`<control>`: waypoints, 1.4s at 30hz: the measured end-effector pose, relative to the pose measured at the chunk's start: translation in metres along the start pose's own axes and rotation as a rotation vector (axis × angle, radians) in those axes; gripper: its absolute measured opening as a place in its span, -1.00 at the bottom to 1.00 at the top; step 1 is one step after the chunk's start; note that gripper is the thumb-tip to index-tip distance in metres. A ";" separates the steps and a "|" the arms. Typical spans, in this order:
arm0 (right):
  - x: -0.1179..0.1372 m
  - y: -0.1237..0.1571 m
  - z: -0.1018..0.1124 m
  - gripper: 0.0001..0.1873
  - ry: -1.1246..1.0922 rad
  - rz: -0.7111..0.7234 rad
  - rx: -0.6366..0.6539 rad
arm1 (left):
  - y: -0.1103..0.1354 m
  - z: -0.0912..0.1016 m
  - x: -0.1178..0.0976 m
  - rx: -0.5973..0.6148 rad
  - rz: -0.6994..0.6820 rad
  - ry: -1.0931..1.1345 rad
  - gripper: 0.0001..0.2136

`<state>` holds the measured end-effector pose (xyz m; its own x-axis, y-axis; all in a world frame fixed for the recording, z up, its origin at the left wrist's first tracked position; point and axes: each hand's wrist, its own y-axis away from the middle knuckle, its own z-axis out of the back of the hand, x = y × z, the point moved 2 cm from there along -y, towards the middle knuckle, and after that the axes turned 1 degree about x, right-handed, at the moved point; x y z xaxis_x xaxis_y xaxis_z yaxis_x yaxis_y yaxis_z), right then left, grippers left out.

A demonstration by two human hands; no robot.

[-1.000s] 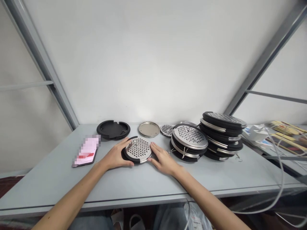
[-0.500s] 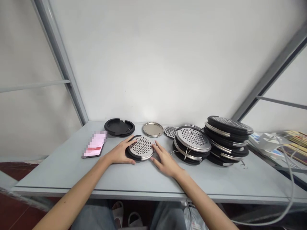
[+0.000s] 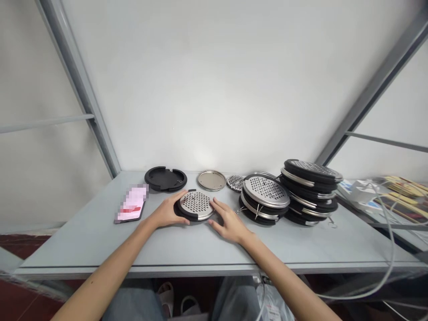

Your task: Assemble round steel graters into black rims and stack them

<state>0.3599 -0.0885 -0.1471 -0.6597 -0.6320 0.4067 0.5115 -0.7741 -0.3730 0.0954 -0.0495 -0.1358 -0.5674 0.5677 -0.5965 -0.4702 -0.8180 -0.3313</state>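
Observation:
A round grater (image 3: pixel 197 204) with a perforated metal face and a black rim lies flat on the grey table (image 3: pixel 187 245). My left hand (image 3: pixel 168 211) is curved around its left side, fingers at the far rim and thumb at the near rim. On the right, my right hand (image 3: pixel 230 223) presses its fingertips on the metal edge, thumb below. Behind it are an empty black ring-shaped base (image 3: pixel 165 178), a plain metal disc (image 3: pixel 211 180) and a loose grater plate (image 3: pixel 235 182).
A stack of round graters (image 3: pixel 265 196) stands right of my right hand, with a taller stack (image 3: pixel 309 191) beyond it. A phone (image 3: pixel 133 204) lies at the left. A white cable (image 3: pixel 389 249) hangs at the right edge, near papers and boxes (image 3: pixel 364 191).
The view has shifted slightly, so the stacks appear a little further left. Both hands stay at the grater's sides with hardly any change of grip.

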 end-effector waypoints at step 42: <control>0.051 -0.041 0.028 -0.66 0.311 0.366 -0.106 | 0.008 0.002 -0.037 -0.485 -0.596 -0.453 -0.68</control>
<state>0.3205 -0.0896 -0.0879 -0.5887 -0.8078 -0.0291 0.6921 -0.4851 -0.5345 0.1112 -0.0765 -0.1152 -0.5811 0.8093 0.0859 -0.4927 -0.2659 -0.8286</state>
